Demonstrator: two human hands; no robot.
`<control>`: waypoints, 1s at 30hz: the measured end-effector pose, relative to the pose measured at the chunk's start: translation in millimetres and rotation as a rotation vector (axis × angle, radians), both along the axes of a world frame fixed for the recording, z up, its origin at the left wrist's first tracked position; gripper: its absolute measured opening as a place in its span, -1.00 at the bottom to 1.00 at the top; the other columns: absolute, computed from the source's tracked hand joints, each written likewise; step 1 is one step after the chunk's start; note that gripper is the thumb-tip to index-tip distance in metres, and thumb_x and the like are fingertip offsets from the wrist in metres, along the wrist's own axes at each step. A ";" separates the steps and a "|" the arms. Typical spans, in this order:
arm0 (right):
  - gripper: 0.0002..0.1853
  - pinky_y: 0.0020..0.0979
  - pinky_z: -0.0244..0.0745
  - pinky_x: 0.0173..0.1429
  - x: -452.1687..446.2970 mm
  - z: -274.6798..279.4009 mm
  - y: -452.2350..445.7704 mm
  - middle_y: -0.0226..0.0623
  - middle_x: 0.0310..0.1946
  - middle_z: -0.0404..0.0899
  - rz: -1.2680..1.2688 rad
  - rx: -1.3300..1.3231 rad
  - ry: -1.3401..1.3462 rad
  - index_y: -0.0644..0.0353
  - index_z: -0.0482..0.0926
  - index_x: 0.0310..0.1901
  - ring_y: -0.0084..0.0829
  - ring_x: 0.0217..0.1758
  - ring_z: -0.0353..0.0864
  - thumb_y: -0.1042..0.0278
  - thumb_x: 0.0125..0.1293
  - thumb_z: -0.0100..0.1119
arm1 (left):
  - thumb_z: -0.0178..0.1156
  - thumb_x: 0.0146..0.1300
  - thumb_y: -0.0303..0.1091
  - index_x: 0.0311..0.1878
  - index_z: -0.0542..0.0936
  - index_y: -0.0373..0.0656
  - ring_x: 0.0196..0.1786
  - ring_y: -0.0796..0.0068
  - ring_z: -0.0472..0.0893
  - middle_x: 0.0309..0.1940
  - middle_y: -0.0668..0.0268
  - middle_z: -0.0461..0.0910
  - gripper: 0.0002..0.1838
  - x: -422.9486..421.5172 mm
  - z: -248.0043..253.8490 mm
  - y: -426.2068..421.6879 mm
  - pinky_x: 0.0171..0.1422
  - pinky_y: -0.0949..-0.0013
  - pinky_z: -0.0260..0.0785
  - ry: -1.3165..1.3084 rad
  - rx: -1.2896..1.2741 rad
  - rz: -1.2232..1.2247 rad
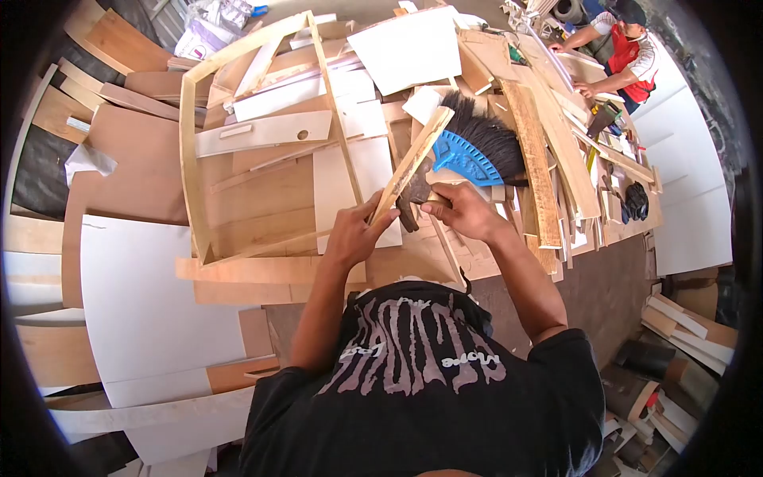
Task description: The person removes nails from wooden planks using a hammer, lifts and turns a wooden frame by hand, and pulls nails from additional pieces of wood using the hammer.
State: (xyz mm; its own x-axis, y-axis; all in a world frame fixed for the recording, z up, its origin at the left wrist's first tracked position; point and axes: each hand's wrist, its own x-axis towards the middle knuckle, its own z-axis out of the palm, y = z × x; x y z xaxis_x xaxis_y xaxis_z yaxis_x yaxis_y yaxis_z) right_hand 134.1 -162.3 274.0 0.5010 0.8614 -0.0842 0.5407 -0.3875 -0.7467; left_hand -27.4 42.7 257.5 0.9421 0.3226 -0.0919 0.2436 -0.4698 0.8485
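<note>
My left hand (pixel 358 232) is closed round the lower end of a narrow wooden strip (pixel 413 163), which slants up to the right. My right hand (pixel 462 211) grips the handle of a hammer (pixel 415 191), whose dark head lies against the strip between my hands. Just beyond, a blue broom head (pixel 469 159) with black bristles rests on the wood pieces. To the left, a wooden frame (pixel 189 159) leans over the cluttered worktable (pixel 397 266).
Another person (pixel 628 56) in a red and white top works at the back right, both hands on a long piece. Long planks (pixel 534 159) lie right of the broom. White panels (pixel 159 294) stand at left; offcuts (pixel 683 326) lie at lower right.
</note>
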 end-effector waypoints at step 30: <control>-0.58 0.06 0.49 -0.19 -54.4 1.6 24.0 0.10 -0.46 0.63 -0.306 0.161 -0.159 0.38 0.56 -0.10 0.19 -0.33 0.66 0.08 0.49 0.31 | 0.20 0.39 -0.48 0.53 0.34 -0.36 0.26 -0.18 0.62 0.22 -0.23 0.60 -0.35 -14.1 -12.2 0.5 0.40 0.05 0.43 -0.255 0.133 0.056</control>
State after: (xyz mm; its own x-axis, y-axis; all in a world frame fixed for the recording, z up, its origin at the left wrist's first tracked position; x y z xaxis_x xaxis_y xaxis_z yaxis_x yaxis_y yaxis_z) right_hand 79.7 -138.3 275.6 0.7329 0.6659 0.1396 0.5323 -0.4333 -0.7273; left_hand -41.6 43.2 245.2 0.9097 0.3680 0.1924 0.0589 -0.5729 0.8175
